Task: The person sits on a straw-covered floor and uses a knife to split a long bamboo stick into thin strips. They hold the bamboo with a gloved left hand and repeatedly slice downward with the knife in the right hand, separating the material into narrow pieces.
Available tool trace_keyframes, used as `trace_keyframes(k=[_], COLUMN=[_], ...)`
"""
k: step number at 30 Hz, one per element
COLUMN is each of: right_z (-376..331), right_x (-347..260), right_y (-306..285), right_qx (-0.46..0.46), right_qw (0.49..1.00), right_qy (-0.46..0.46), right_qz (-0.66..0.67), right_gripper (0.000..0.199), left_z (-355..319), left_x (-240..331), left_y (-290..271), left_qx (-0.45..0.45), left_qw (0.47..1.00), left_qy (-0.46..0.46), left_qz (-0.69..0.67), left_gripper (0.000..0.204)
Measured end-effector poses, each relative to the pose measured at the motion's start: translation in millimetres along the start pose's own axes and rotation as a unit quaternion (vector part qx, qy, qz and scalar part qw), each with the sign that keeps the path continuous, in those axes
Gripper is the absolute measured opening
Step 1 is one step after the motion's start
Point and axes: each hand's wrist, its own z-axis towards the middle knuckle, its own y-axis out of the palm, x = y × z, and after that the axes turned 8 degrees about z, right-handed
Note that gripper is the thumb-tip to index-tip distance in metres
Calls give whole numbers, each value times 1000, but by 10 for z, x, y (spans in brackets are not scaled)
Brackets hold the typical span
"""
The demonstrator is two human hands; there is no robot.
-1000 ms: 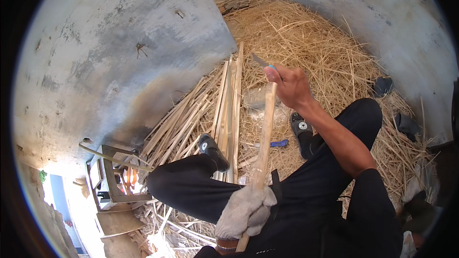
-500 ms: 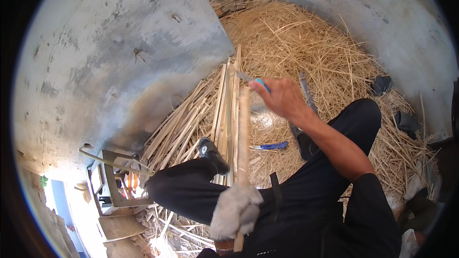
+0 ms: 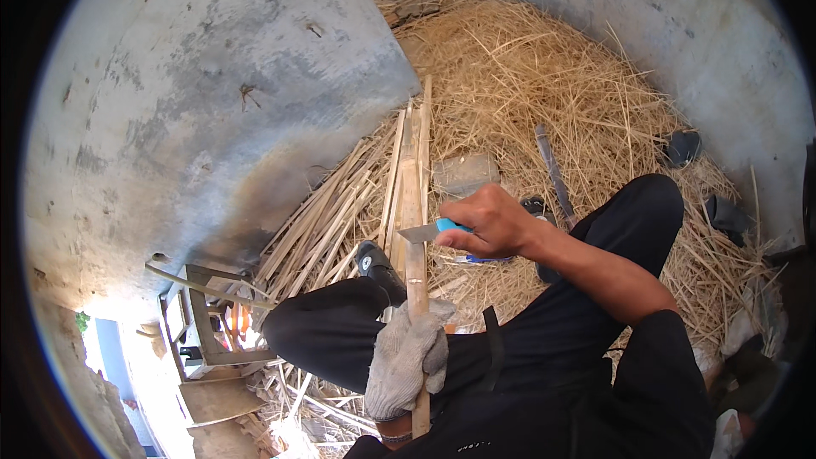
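Observation:
My left hand [image 3: 404,364], in a pale grey knitted work glove, is closed around a long flat strip of bamboo [image 3: 416,280]. The strip runs away from me over my lap, and its near end sticks out below the glove. My bare right hand [image 3: 493,223] grips the turquoise handle of a knife [image 3: 418,234]. Its broad grey blade lies crosswise over the strip, a short way beyond the glove. Where the strip's far end stops is hard to tell against the other strips behind it.
Many bamboo strips [image 3: 319,221] lie in a pile on the left, beside my black shoe [image 3: 378,265]. Shavings [image 3: 527,59] cover the floor. A long dark blade [image 3: 552,166], a grey block [image 3: 466,173] and a partly hidden blue cutter [image 3: 483,260] lie ahead. A wooden frame [image 3: 200,314] stands left.
The knife has come toward me, from near the strip's far end to close by the glove. The strip's far part has shifted left, and the grey block now shows clearly.

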Motion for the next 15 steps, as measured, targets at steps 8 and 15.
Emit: trace_keyframes(k=[8, 15], right_z=[167, 29], right_x=[331, 115], right_y=[-198, -254], right_qx=[106, 70], right_qw=[972, 997], right_qy=[195, 39], right_qz=[-81, -15], right_gripper=[56, 56], left_z=[-121, -49], left_x=[68, 16], left_y=[236, 110], left_qx=[64, -36], left_qw=[997, 998], left_qy=[-7, -6], left_qz=[38, -53], left_gripper=[27, 28])
